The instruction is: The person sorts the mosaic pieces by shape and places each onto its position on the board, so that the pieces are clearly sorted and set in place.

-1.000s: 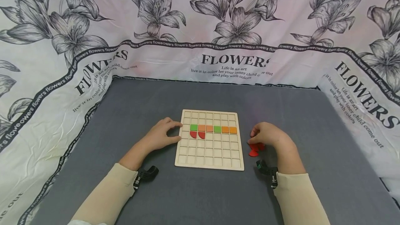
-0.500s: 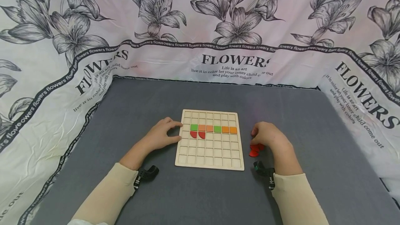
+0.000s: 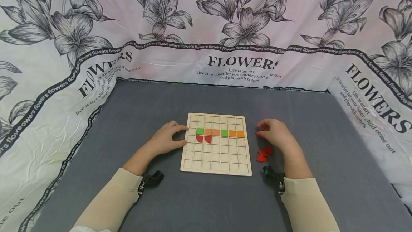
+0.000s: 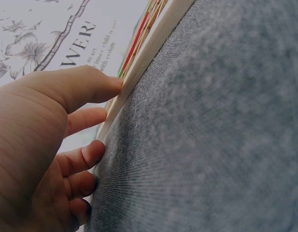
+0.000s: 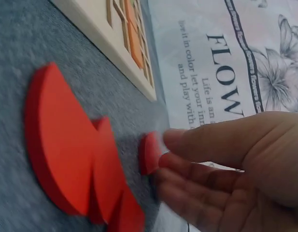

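A square wooden grid board [image 3: 215,156] lies on the grey table. One row holds a line of green, peach and orange square tiles [image 3: 220,133]. Just below, two red quarter-circle pieces [image 3: 207,139] sit in cells. My left hand [image 3: 165,138] rests its thumb and forefinger, spread apart, against the board's left edge; in the left wrist view the thumb [image 4: 91,87] touches the side. To the right of the board, my right hand [image 3: 273,131] pinches a red quarter-circle piece [image 5: 149,152] between thumb and fingers, partly hidden by them.
Several more red quarter-circle pieces [image 3: 262,158] lie in a small overlapping pile nearer the person, close in the right wrist view. A flower-printed cloth [image 3: 238,65] walls the back and sides of the table.
My right hand has shifted slightly away from the person, moving one red quarter-circle piece off the pile. The left hand and the board have stayed put.
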{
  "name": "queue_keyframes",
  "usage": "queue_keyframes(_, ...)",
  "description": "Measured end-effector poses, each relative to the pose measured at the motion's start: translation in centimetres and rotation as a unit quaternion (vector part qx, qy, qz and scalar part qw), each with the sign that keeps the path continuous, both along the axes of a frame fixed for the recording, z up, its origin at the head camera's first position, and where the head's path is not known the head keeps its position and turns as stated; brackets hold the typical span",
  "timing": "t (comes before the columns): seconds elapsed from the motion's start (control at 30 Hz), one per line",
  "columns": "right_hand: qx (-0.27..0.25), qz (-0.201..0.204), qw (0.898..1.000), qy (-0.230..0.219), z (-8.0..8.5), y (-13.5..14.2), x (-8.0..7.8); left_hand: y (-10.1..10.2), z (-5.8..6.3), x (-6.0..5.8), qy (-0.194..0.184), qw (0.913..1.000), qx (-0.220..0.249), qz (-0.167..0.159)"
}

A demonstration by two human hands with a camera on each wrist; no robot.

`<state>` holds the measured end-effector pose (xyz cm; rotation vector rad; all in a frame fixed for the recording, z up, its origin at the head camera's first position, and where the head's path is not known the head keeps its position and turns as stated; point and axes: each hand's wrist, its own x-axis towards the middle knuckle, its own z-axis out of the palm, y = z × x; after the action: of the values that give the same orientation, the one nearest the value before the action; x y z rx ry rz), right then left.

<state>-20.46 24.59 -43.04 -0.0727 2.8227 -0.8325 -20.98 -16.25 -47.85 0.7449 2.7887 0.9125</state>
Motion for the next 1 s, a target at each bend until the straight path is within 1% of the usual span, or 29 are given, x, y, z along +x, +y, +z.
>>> queue_keyframes(0.17, 0.012, 0.03, 0.999, -0.021, -0.3, 1.3, -0.2, 0.0, -0.1, -0.1, -0.001, 1.0, 0.001, 0.002)
queue_keyframes(0.23, 0.013, 0.037, 0.999, -0.023, -0.6, 1.8, -0.2, 0.0, -0.1, -0.1, 0.0, 1.0, 0.0, 0.002)
queue_keyframes(0.37, 0.011, 0.038, 0.999, -0.012, -1.2, 2.6, -0.4, -0.1, -0.2, -0.1, 0.001, 1.0, 0.0, 0.001)
queue_keyframes(0.47, 0.003, 0.035, 0.999, -0.007, -1.4, 3.0, -0.4, -0.1, -0.2, -0.1, -0.001, 1.0, -0.001, 0.002)
queue_keyframes(0.6, -0.028, 0.019, 0.999, 0.002, -1.0, 3.0, -0.3, -0.1, -0.3, 0.0, -0.003, 1.0, 0.0, 0.004)
queue_keyframes(0.77, -0.096, -0.001, 0.995, 0.034, 0.2, 2.3, -0.1, -0.1, -0.3, 0.0, -0.005, 1.0, 0.003, 0.004)
queue_keyframes(0.9, -0.134, -0.01, 0.989, 0.057, 1.2, 0.9, 0.3, -0.1, -0.2, 0.0, -0.004, 1.0, 0.003, 0.004)
queue_keyframes(1.0, -0.157, -0.012, 0.985, 0.069, 1.7, -0.7, 0.5, -0.1, -0.2, 0.0, -0.004, 1.0, 0.002, 0.004)
